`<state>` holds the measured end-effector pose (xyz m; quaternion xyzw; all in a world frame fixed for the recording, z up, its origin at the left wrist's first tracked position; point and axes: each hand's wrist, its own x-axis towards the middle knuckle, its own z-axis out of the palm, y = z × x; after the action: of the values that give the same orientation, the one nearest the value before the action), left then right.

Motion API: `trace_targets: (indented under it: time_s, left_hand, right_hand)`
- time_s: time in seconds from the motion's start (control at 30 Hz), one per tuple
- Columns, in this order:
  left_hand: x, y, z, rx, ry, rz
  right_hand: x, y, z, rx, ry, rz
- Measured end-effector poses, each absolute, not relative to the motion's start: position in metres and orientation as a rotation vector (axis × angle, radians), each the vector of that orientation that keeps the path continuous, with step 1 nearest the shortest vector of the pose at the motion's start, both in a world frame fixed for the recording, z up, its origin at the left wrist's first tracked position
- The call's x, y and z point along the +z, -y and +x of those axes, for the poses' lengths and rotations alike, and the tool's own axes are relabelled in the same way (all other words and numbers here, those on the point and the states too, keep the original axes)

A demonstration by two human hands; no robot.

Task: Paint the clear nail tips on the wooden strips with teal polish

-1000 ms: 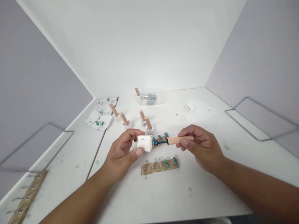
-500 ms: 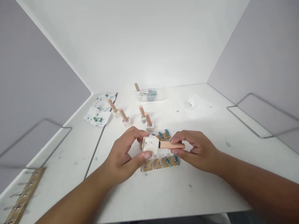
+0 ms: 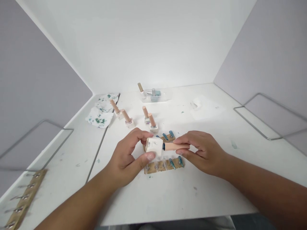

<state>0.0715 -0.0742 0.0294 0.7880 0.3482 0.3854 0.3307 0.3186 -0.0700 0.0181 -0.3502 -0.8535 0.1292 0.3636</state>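
A white square nail polish bottle (image 3: 154, 145) is held on its side above the table by my left hand (image 3: 130, 158), fingers behind and thumb in front. My right hand (image 3: 198, 151) pinches the bottle's long peach cap (image 3: 170, 146). Dark blue polish shows at the neck, between cap and bottle. Below the bottle lies a wooden strip (image 3: 158, 167) carrying several nail tips; those at its right end are teal (image 3: 172, 164), the others clear. A second strip (image 3: 170, 138) with teal tips is partly hidden behind the bottle and my left hand.
Several peach-capped bottles (image 3: 153, 124) stand beyond my hands. A clear tray (image 3: 165, 97) with bottles sits at the back. Stained wipes (image 3: 98, 118) lie at left, near a wooden strip (image 3: 26, 198) of clips. Wire frames (image 3: 259, 126) flank both sides.
The view has shifted slightly. A little more of the dark blue neck shows between cap and bottle. Both hands keep their grip.
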Motion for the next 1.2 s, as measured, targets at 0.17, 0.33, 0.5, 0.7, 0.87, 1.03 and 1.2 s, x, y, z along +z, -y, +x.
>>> trace_targets:
  time_s: [0.17, 0.33, 0.5, 0.7, 0.87, 1.03, 1.2]
  left_hand:
    - [0.029, 0.074, 0.073, 1.0, -0.906, 2.033]
    - [0.029, 0.073, 0.07, 1.022, -0.925, 1.931]
    - [0.024, 0.071, 0.068, 1.012, -1.0, 1.719]
    - [0.022, 0.067, 0.067, 1.04, -1.0, 1.674]
    - [0.023, 0.065, 0.063, 1.086, -0.958, 1.639]
    - [0.025, 0.063, 0.062, 1.13, -0.885, 1.545]
    - [0.025, 0.06, 0.065, 1.166, -0.827, 1.55]
  right_hand:
    - [0.017, 0.069, 0.319, 0.366, 2.23, -0.896]
    - [0.016, 0.066, 0.323, 0.46, 2.204, -0.881]
    - [0.017, 0.064, 0.327, 0.627, 2.121, -0.86]
    - [0.014, 0.062, 0.332, 0.749, 2.039, -0.865]
    - [0.014, 0.059, 0.334, 0.821, 2.032, -0.825]
    - [0.018, 0.056, 0.336, 0.746, 2.084, -0.89]
    - [0.022, 0.052, 0.339, 0.724, 2.21, -0.863]
